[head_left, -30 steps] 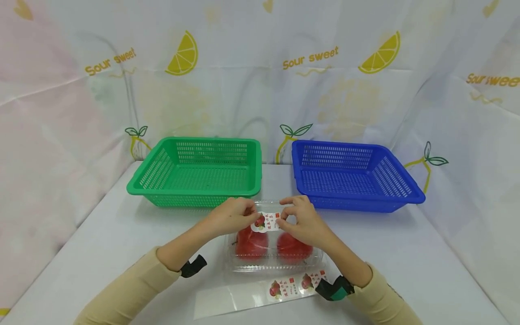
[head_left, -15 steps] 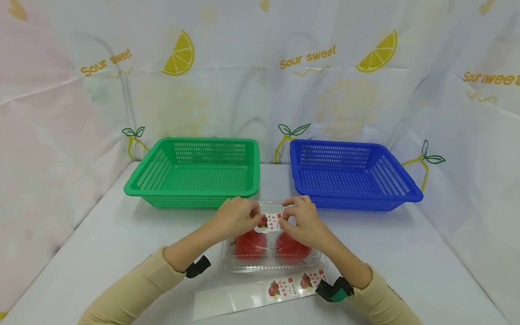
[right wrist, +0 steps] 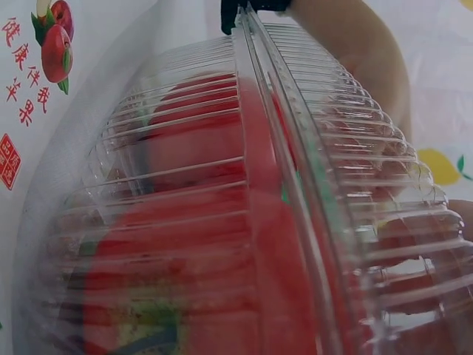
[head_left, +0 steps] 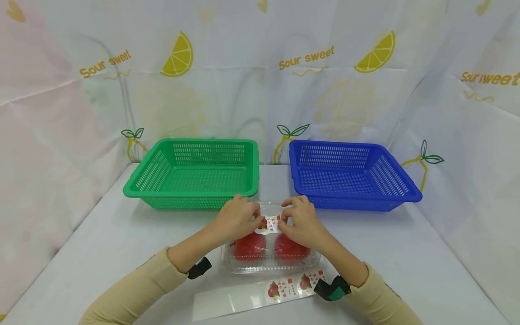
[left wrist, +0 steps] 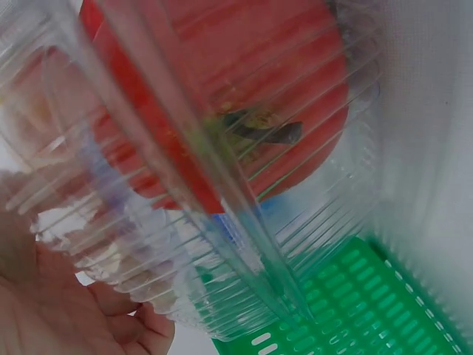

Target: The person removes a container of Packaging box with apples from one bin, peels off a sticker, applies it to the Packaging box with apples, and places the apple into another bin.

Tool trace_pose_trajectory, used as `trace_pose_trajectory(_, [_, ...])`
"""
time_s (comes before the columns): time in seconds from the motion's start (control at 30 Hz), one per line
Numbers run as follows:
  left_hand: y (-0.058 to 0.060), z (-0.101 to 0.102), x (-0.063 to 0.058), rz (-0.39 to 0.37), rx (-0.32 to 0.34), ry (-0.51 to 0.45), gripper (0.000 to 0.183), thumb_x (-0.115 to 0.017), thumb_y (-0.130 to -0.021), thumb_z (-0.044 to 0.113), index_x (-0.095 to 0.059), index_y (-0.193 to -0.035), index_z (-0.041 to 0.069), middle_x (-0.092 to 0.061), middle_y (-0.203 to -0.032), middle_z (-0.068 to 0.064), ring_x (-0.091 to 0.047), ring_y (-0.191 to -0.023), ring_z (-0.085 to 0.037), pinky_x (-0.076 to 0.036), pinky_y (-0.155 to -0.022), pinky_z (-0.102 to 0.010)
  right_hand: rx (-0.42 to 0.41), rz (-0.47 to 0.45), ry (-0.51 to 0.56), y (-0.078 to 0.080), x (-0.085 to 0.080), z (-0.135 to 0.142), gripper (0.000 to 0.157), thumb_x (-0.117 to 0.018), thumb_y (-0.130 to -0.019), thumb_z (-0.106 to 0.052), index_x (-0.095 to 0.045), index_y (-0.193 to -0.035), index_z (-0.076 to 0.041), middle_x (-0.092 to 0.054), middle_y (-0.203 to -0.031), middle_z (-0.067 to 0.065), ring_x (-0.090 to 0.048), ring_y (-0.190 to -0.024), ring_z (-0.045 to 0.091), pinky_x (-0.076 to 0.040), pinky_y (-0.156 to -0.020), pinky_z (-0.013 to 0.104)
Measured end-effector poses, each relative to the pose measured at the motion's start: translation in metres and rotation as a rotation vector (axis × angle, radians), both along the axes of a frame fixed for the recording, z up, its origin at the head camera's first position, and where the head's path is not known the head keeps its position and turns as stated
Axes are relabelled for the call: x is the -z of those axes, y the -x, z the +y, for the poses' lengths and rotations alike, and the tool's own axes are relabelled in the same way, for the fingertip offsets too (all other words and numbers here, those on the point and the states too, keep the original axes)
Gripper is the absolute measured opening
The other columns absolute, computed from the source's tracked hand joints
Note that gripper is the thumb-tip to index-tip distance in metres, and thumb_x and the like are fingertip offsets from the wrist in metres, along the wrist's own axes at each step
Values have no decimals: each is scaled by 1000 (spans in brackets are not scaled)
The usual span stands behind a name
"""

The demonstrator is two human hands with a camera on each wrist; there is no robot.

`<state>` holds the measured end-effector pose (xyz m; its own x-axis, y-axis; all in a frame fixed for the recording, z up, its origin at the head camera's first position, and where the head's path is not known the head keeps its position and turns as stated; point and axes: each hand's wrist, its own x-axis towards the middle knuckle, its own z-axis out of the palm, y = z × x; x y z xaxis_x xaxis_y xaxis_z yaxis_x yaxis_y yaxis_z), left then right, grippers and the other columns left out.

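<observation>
On the table, a clear plastic clamshell box [head_left: 270, 270] holds two red apples [head_left: 248, 248], which show through its lid. A white fruit sticker [head_left: 272, 224] with red writing lies over the top of the box. My left hand [head_left: 237, 219] pinches the sticker's left end, covering part of its fruit picture. At the other end, my right hand [head_left: 302, 222] pinches the sticker between thumb and fingers. In the left wrist view, the ribbed box wall stands before one apple [left wrist: 303, 81] and its stem. The right wrist view has both apples behind the ribbed plastic.
A green basket [head_left: 195, 193] stands at the back left, a blue basket [head_left: 357, 201] at the back right. In front of the box lies a sticker backing strip [head_left: 231, 300] bearing more printed stickers. A printed cloth [head_left: 252, 81] hangs behind the table.
The sticker has shifted slightly right over the box lid. My left hand has moved a little right with it and covers more of its left end. The right hand has barely moved.
</observation>
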<state>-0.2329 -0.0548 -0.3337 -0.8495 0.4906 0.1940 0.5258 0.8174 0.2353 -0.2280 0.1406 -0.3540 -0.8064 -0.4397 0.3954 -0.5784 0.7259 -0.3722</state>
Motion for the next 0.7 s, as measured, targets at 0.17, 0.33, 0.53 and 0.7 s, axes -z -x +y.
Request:
trace_pose_trajectory(0.17, [0, 1, 5, 45, 9, 17, 22, -62, -83, 20, -56, -62, 20, -44, -58, 7, -41, -66, -16, -34, -56, -28, 25, 35, -21, 1, 4, -1, 26, -66, -71, -14, -53, -50, -21, -60, -105, 11, -41, -105, 31, -33, -80, 48])
trace_pose_trajectory(0.33, [0, 1, 7, 47, -15, 12, 21, -63, -83, 18, -56, -63, 19, -45, -61, 6, -40, -65, -16, -34, -55, -28, 36, 58, -31, 2, 6, -2, 26, -67, -71, -15, -53, -50, -22, -59, -105, 9, -41, -104, 29, -32, -79, 46])
trace_pose_trajectory(0.53, [1, 1, 8, 82, -13, 7, 23, -64, -82, 17, -55, -61, 19, -45, -58, 6, -42, -64, -16, -35, -55, -28, 44, 78, -41, 4, 7, -2, 26, -66, -70, -14, -53, -50, -23, -59, -103, 8, -41, -103, 29, -32, -80, 47])
trace_pose_trajectory(0.7, [2, 1, 8, 118, 2, -7, 22, -66, -80, 17, -55, -61, 17, -46, -58, 5, -42, -63, -17, -35, -54, -28, 47, 97, -37, 5, 6, -2, 27, -66, -70, -13, -52, -49, -22, -58, -101, 8, -41, -102, 29, -31, -83, 50])
